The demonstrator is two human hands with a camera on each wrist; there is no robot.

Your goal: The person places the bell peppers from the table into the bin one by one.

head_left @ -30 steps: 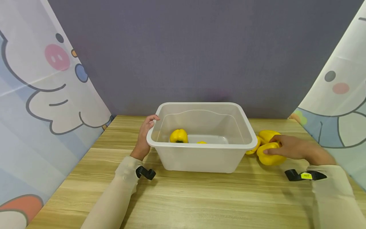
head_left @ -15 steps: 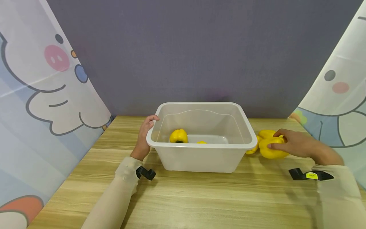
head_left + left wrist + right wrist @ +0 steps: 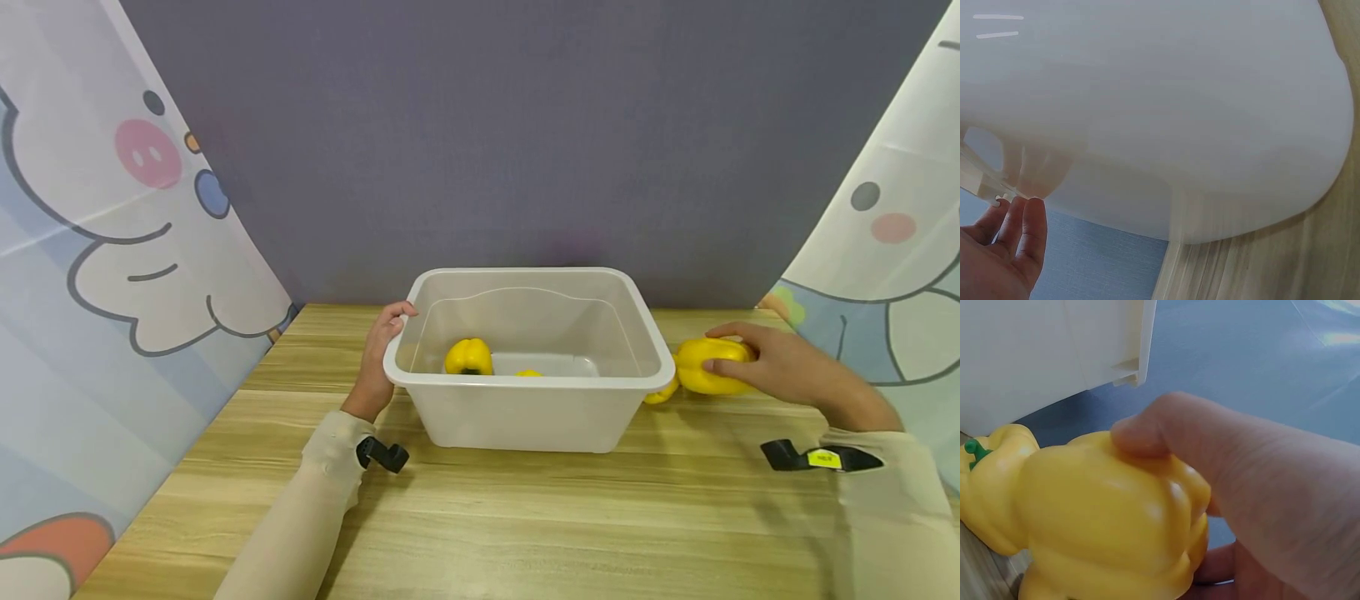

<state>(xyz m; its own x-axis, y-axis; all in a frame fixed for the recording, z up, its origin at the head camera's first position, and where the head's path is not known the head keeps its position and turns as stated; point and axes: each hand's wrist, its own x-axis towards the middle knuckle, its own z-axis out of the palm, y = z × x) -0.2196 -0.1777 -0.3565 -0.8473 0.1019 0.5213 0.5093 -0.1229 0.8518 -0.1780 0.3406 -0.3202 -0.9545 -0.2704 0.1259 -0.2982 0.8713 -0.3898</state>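
Note:
A white plastic bin (image 3: 517, 412) stands on the wooden table. My left hand (image 3: 378, 358) grips its left rim; in the left wrist view the fingers (image 3: 1032, 234) bend over the rim, beside the bin's outer wall (image 3: 1210, 112). Inside the bin lie a yellow bell pepper (image 3: 468, 356) and a second yellow piece (image 3: 528, 373), mostly hidden by the front wall. To the right of the bin, my right hand (image 3: 787, 367) holds a yellow bell pepper (image 3: 712, 365), thumb (image 3: 1141, 437) pressed on its side. Another pepper with a green stem (image 3: 1004, 469) sits beside it, near the bin.
A grey panel (image 3: 517, 142) rises behind the bin. Cartoon-printed sheets (image 3: 90, 250) flank the table on both sides. The wood-grain tabletop (image 3: 562, 525) stretches in front of the bin.
My right hand has moved the held pepper away from me, up in the head view, and it now covers the pepper behind it. The left hand and bin have stayed put.

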